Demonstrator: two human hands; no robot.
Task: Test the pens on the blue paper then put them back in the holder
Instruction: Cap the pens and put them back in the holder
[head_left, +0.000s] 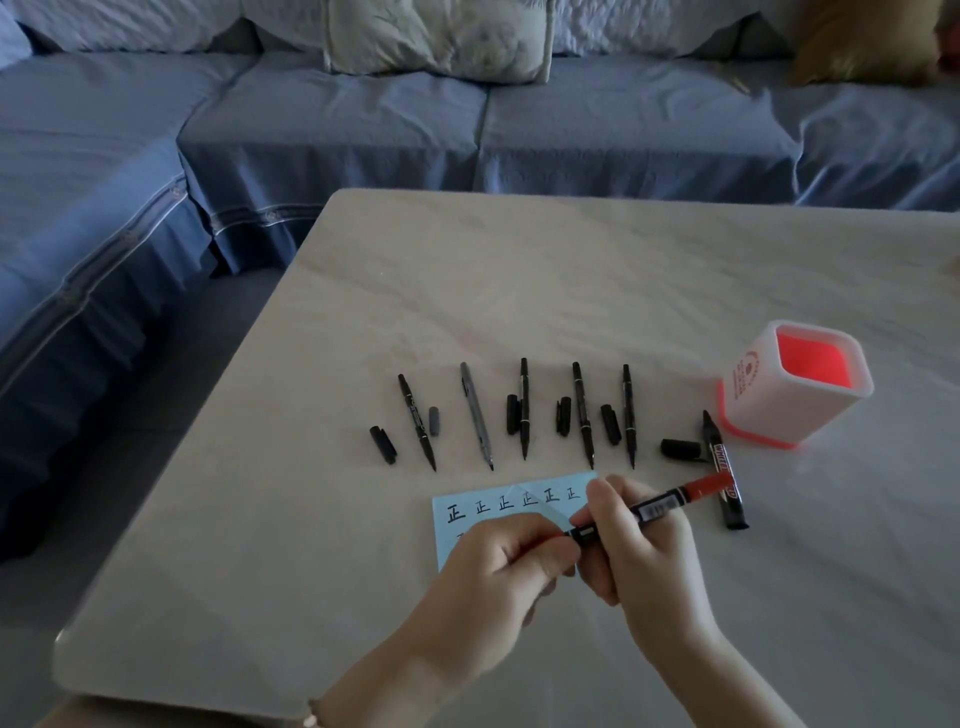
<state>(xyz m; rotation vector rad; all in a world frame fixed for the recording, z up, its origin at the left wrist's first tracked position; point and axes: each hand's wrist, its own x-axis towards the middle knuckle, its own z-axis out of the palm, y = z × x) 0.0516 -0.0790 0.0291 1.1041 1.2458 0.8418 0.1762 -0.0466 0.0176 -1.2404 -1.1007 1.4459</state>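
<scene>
A red and black marker lies across both my hands above the blue paper. My right hand grips its barrel. My left hand pinches its near end, where a red part shows; the cap itself is hidden in my fingers. The paper carries a row of written characters and is partly covered by my hands. Several uncapped black pens lie in a row beyond the paper, each with a loose cap beside it. The white and red pen holder stands at the right, with nothing visible inside.
A thick black marker and its cap lie between the paper and the holder. All of it rests on a pale marble table. A blue sofa with cushions runs behind and to the left.
</scene>
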